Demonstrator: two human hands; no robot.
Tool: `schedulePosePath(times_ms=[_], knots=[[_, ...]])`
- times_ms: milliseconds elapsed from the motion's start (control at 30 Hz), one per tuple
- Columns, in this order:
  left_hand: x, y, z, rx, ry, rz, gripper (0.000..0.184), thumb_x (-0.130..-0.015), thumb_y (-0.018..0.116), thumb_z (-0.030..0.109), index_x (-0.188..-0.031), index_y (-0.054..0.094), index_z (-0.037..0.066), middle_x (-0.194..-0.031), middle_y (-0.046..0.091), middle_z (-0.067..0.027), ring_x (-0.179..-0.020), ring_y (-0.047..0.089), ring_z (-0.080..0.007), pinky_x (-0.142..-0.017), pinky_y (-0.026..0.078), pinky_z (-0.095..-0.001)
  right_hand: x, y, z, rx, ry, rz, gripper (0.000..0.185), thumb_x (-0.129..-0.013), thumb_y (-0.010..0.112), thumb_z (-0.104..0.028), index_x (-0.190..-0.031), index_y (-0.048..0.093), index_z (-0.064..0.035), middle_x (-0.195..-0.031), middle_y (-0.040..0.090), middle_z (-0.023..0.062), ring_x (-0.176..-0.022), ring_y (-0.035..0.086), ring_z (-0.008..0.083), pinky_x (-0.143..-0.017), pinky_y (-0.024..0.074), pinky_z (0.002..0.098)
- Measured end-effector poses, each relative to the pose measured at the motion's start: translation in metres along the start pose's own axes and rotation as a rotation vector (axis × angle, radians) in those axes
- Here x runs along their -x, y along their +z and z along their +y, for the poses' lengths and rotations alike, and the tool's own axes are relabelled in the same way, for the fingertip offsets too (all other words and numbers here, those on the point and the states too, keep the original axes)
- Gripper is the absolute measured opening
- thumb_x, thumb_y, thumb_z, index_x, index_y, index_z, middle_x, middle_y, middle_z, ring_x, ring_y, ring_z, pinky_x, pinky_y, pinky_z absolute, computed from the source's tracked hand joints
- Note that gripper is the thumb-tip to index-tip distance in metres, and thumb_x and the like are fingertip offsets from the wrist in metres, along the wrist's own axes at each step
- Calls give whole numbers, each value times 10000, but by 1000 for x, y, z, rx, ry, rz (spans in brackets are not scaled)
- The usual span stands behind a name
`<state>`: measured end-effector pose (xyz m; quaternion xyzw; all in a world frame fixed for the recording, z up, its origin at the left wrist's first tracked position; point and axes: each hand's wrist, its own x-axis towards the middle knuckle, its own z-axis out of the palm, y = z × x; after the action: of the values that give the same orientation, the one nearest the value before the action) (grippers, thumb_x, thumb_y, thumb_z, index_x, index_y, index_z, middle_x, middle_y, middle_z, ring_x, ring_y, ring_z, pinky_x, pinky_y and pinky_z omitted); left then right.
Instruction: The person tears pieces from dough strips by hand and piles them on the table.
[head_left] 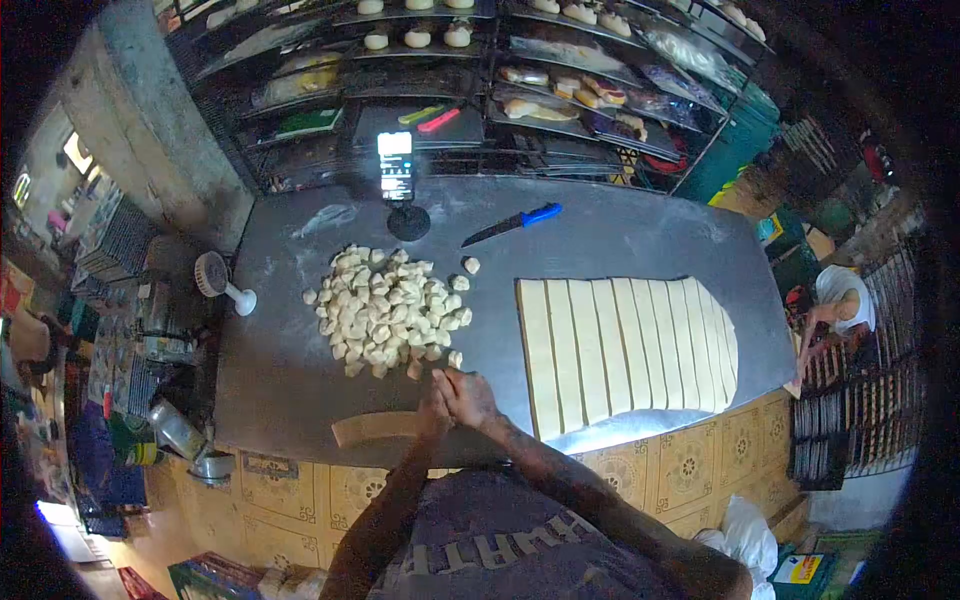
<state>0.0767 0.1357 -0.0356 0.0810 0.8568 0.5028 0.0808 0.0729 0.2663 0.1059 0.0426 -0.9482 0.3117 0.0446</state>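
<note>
My left hand [435, 412] and my right hand [468, 398] are brought together at the table's near side, fingers closed and pressed against each other. Whatever may be between them is hidden. Just beyond them lies a heap of small cut dough pieces [390, 310], with a few loose ones at its right edge. A curved tan strip [378, 429], its material unclear, rests beside my left hand. To the right, a flat sheet of pale dough [625, 350] is cut into several long strips. A knife [513, 225] with a blue handle lies beyond, touched by neither hand.
A lit phone [396, 168] stands on a round holder on the dark table [650, 225]. A small white fan [225, 284] is at the left edge. Behind rise shelves [420, 50] of trays with baked goods. Another person [845, 300] is beyond the right edge.
</note>
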Motion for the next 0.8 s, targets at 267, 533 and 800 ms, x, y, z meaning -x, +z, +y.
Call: schedulePosePath(times_ms=[267,533,800], knots=[[-8,-65,31,-295,-71,-417,641,-876,660,237,-1442,393,101,-1117,638,-212,-837,680,-296,-620,542,-438,-49,1,3,-32,230,74,340,-946,599,-377,-1128,640,-94,-926,695,193,-809,672,405,-687,545,472],[-31,-125,109,1117,-550,-184,519,-930,606,485,-1232,555,65,-996,613,-90,-630,570,-182,-517,470,-323,-19,-22,-42,-473,-50,-93,465,-912,683,-259,-1322,545,-89,-1169,632,200,-1060,651,249,-684,574,368],[-6,-28,-5,-464,203,-117,489,-989,525,384,-1290,514,-1,-1166,616,-124,-910,616,-280,-827,503,-339,-6,-39,-35,-513,325,-190,293,-932,624,-317,-1100,647,-77,-864,699,122,-707,676,266,-641,548,400]])
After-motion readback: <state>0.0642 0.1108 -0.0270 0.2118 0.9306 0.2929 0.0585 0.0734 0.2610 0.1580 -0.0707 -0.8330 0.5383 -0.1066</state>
